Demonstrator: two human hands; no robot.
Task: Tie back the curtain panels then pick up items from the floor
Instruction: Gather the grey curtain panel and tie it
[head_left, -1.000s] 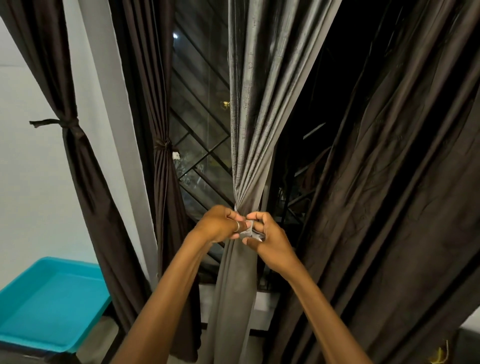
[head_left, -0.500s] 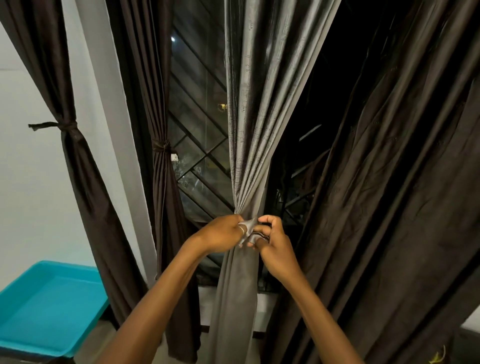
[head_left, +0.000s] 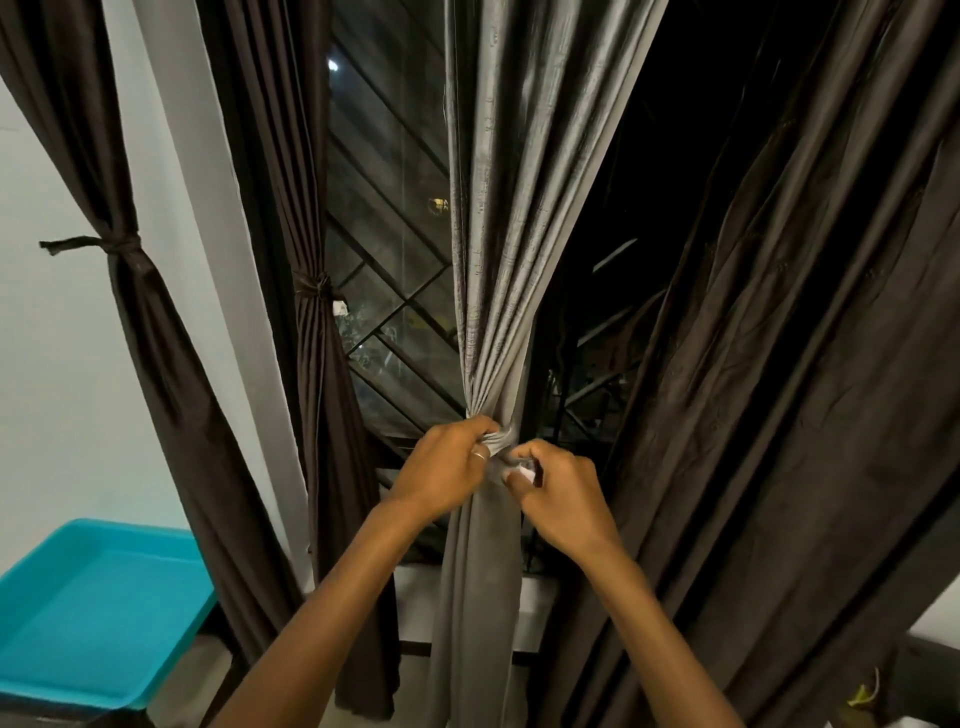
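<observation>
Right in the middle hangs the grey curtain (head_left: 493, 260). It is shiny and smooth, with long folds that run down and bunch into one thin neck. At that neck a tie (head_left: 508, 435) of the same grey cloth is wrapped round it.

The left hand (head_left: 441, 467) is at the left side of the neck. Its fingers are curled tight on the bunched grey curtain, and one finger wears a thin silver ring (head_left: 480, 456). The right hand (head_left: 563, 499) is just beside it on the right. Its fingers and thumb pinch the loose end of the tie, and a small white bit (head_left: 527, 474) shows at the fingertips. I cannot tell what the white bit is.

Behind the grey curtain is a dark window (head_left: 384, 234) with slanted metal bars. Left of the grey curtain hang two thin brown curtains, one near (head_left: 317, 364) and one far (head_left: 156, 338). Each is tied in the middle with a brown band. Right of the grey curtain a big brown curtain (head_left: 779, 415) hangs loose in wide, soft folds. Far down to the left sits a flat blue plastic tray (head_left: 93, 608) with rounded corners.
</observation>
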